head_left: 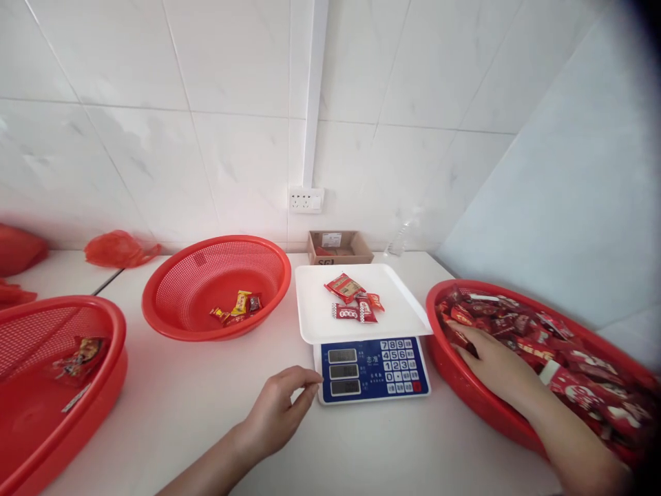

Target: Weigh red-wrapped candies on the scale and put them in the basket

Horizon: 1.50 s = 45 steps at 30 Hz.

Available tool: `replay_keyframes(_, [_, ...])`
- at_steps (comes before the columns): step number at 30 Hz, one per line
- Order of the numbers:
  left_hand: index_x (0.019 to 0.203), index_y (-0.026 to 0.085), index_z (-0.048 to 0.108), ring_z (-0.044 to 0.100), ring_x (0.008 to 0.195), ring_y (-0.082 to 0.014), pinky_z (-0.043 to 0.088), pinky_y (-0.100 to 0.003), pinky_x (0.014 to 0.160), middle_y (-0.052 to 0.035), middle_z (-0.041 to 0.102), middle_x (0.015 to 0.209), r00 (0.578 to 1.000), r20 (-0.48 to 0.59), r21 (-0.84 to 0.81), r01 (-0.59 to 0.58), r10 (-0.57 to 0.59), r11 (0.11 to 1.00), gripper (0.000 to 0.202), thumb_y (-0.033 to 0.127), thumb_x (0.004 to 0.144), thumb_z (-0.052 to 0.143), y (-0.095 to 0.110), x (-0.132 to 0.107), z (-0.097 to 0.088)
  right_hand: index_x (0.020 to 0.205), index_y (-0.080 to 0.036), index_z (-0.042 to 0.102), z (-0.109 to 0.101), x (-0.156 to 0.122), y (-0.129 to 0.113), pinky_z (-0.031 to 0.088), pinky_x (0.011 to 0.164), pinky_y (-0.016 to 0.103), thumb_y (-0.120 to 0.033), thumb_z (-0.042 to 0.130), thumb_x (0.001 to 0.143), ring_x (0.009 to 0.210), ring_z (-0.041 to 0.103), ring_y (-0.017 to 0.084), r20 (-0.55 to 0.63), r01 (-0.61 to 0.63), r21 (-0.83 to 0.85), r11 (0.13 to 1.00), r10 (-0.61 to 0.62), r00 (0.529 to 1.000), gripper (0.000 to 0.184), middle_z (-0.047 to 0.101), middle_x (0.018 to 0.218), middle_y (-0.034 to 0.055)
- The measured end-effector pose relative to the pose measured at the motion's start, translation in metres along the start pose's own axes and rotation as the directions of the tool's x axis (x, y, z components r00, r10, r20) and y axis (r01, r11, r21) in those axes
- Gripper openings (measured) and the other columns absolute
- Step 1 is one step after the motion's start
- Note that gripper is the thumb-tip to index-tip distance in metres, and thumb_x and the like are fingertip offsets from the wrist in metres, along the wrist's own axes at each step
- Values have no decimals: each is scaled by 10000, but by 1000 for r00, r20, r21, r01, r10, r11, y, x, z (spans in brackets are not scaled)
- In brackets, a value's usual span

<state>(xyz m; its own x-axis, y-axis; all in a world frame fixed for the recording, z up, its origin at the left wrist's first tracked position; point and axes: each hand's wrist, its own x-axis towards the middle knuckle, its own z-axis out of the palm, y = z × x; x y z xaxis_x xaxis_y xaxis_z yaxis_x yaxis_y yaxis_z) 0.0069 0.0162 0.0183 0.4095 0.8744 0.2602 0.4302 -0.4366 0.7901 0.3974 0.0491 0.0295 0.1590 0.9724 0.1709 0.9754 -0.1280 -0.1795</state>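
My left hand point(283, 406) hovers by the front left corner of a digital scale point(369, 368); its fingers are curled, thumb and index tips close together, with nothing visible between them. On the scale's white pan point(315, 310) lie several candies, among them a tan-and-red packet point(345, 288) and a red-and-white wrapped candy point(345, 311). To the right, my right hand point(488, 362) reaches into a red basket point(438, 351) heaped with red-wrapped candies point(578, 358). Its thumb and fingers close around a red wrapped candy point(459, 337), and the fingertips are partly hidden.
A red basket point(170, 296) with a few candies stands left of the scale. Another red basket point(111, 386) is at the far left. Behind the scale sits a small cardboard box point(341, 258) against the tiled wall. A red plastic bag point(120, 249) lies at the back left.
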Motion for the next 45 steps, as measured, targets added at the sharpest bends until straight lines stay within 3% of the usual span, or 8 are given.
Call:
replay_keyframes(5, [962,200,609,613,877,-165,484,-283,785,-51,674,924,983,-4,165,-178,181,970,179,215,884,449,16,39,-17,1259,-199,503,0,-2,-5,478,896,416,-350,367,840,1141,508,278,50,-50,6,999,50,998,465,482,1326,64])
replay_keyframes(10, [1080,197,578,561,1022,-191,467,-311,858,-68,628,1085,974,165,419,-212,156,883,241,238,887,440,28,91,-20,1248,-156,511,4,-4,-3,449,938,415,-344,330,845,1160,492,263,-1,4,13,1000,-4,1000,480,510,1297,77])
replay_keyframes(15, [1132,251,567,526,1082,-232,471,-344,859,-58,588,1156,955,263,494,-252,133,832,301,274,838,504,27,122,-7,1245,-144,510,4,-4,-2,431,957,419,-357,301,846,1181,472,257,18,16,30,999,-17,1000,498,506,1300,79])
replay_keyframes(20, [1096,271,607,573,980,-259,495,-365,755,-67,585,1117,961,265,585,-223,76,780,298,233,839,460,22,137,2,1266,-145,487,0,-6,-5,423,965,414,-367,259,845,1190,462,246,63,2,49,999,-5,998,528,476,1328,67])
replay_keyframes(26, [1066,284,618,560,995,-241,482,-335,760,-37,594,1116,963,260,623,-223,70,749,345,161,851,377,18,142,-2,1242,-147,507,1,-6,-5,437,945,430,-366,255,846,1172,479,255,33,27,55,998,-28,999,518,493,1311,77])
replay_keyframes(33, [1295,238,413,436,1172,-267,394,-419,949,-93,459,1312,967,215,622,-242,135,745,453,238,845,465,31,145,6,1186,-181,551,2,-7,-5,458,921,428,-334,283,841,1134,516,253,-18,62,62,996,-61,998,463,537,1268,73])
replay_keyframes(38, [1286,237,429,239,1328,-263,235,-416,1077,-75,386,1395,932,309,581,-345,192,737,495,447,841,489,35,157,21,1211,-157,539,0,-7,-6,449,935,425,-330,264,854,1162,492,251,-2,55,48,997,-55,998,483,517,1289,74])
replay_keyframes(45, [1356,246,361,132,1348,-389,89,-669,999,-134,286,1466,907,412,594,-336,82,731,724,692,785,346,32,180,51,1207,-176,541,0,-7,-7,454,932,417,-331,278,854,1157,499,245,-12,51,46,998,-51,999,467,522,1284,68])
